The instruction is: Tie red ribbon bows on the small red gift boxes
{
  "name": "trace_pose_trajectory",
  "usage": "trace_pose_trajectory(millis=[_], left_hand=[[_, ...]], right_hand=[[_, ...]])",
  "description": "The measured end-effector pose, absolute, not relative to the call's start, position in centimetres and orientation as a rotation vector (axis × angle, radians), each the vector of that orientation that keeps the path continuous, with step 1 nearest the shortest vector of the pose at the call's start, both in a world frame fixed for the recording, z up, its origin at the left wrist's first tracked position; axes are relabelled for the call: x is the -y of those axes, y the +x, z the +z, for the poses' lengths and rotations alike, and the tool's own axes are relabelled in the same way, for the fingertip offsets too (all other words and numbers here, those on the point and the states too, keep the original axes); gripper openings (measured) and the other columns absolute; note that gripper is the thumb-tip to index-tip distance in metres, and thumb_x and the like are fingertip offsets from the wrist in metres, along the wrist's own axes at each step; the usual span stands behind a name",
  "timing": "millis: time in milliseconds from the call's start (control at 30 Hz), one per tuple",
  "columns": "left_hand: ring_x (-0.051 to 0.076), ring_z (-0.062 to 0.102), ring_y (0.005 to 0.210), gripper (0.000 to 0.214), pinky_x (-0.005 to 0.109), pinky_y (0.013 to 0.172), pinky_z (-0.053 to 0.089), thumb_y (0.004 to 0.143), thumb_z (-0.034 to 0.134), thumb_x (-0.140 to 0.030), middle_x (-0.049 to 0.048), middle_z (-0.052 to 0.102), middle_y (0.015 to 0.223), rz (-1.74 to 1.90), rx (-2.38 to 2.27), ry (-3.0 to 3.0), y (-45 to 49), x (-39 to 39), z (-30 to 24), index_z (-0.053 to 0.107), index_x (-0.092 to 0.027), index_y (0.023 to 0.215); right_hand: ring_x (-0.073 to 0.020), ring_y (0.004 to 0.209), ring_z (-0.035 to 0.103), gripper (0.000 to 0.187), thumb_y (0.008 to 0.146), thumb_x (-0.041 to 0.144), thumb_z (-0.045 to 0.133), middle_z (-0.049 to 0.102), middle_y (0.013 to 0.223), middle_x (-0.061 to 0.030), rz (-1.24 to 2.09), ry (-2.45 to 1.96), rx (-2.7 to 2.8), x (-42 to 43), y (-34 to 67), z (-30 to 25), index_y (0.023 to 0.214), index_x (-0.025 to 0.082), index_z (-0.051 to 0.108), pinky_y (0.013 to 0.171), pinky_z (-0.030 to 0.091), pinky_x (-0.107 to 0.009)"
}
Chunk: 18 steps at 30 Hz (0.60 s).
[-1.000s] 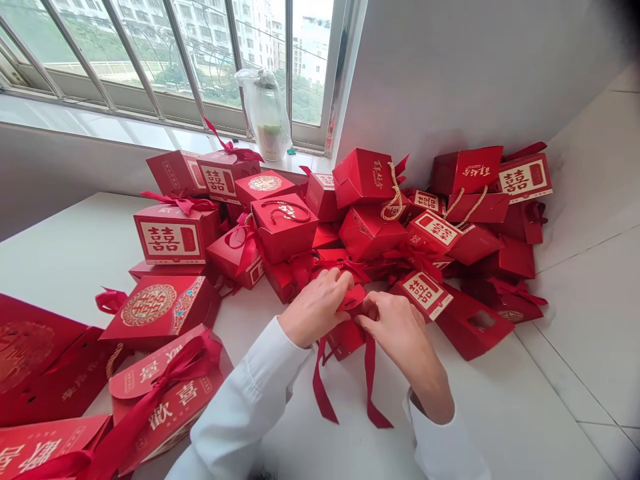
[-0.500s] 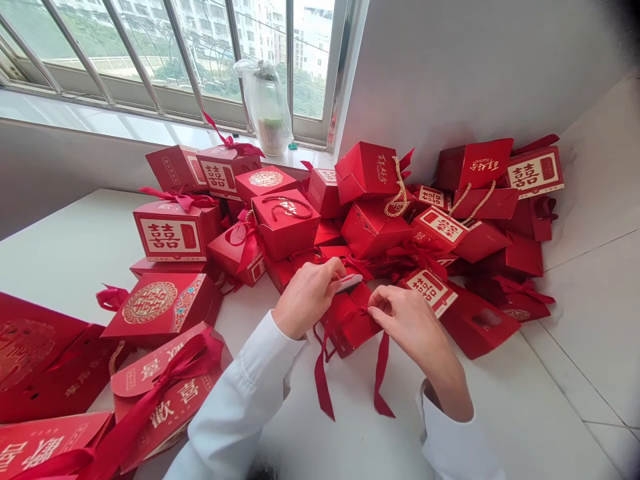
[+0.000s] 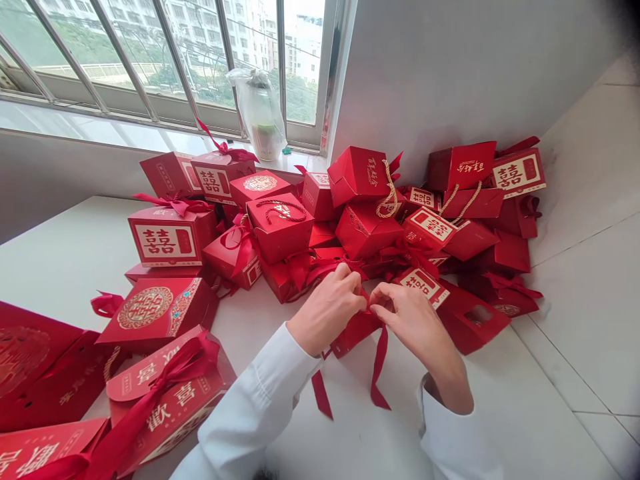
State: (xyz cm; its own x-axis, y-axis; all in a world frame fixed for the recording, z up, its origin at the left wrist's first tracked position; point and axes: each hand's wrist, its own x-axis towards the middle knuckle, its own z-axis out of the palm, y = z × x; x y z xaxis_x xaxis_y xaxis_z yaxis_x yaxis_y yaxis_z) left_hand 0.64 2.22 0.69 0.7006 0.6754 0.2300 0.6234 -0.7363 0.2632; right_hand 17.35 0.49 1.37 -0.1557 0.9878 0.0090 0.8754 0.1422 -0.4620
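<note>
A small red gift box (image 3: 353, 333) sits on the white table in front of me, partly covered by my hands. My left hand (image 3: 327, 312) is closed, its fingertips pinched on the red ribbon (image 3: 381, 367) at the top of the box. Close against it, my right hand (image 3: 415, 323) pinches the same ribbon between thumb and forefinger. Two ribbon tails hang down the near side onto the table. The spot where the fingertips meet is partly hidden, so the shape of the ribbon there cannot be made out.
Behind the hands, red gift boxes (image 3: 370, 230) lie heaped against the wall, several with rope handles. More boxes (image 3: 170, 403) with ribbon bows stand at the left. A bagged cup (image 3: 263, 123) is on the sill by the barred window. The white table (image 3: 360, 440) extends toward me.
My left hand has moved right and slightly down, from the box's upper left edge to the right hand's fingertips. The pale flat piece near its fingers no longer shows.
</note>
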Motion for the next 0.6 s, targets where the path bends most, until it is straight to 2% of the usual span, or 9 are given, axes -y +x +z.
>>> trace_pose_trajectory(millis=[267, 400, 600], left_hand=[[0.021, 0.036, 0.092, 0.03, 0.033, 0.08, 0.037, 0.092, 0.049, -0.025, 0.0074, 0.05, 0.089, 0.47, -1.124, 2.708, 0.0, -3.1, 0.1, 0.069, -0.017, 0.07], [0.021, 0.036, 0.093, 0.025, 0.035, 0.082, 0.036, 0.09, 0.053, -0.025, 0.007, 0.05, 0.09, 0.485, -1.116, 2.68, -0.1, -3.3, -0.1, 0.071, -0.018, 0.075], [0.022, 0.037, 0.098, 0.02, 0.037, 0.086, 0.036, 0.089, 0.055, -0.026, 0.0059, 0.051, 0.091, 0.541, -1.055, 2.621, -0.5, -3.6, -0.6, 0.073, -0.022, 0.08]], right_hand=[[-0.0167, 0.069, 0.06, 0.014, 0.076, 0.017, 0.053, 0.067, 0.076, 0.0009, 0.549, -1.856, 2.083, 0.4, 15.6, 1.4, 0.068, 0.023, 0.062, 0.059, 0.037, -0.027], [-0.0173, 0.067, 0.061, 0.012, 0.076, 0.017, 0.055, 0.067, 0.074, 0.0014, 0.431, -2.035, 2.005, 0.9, 14.4, 0.9, 0.069, 0.023, 0.062, 0.056, 0.034, -0.027], [-0.0163, 0.063, 0.06, 0.011, 0.079, 0.022, 0.061, 0.065, 0.073, 0.0019, 0.354, -2.025, 1.897, 1.8, 14.4, 0.2, 0.068, 0.023, 0.063, 0.055, 0.034, -0.027]])
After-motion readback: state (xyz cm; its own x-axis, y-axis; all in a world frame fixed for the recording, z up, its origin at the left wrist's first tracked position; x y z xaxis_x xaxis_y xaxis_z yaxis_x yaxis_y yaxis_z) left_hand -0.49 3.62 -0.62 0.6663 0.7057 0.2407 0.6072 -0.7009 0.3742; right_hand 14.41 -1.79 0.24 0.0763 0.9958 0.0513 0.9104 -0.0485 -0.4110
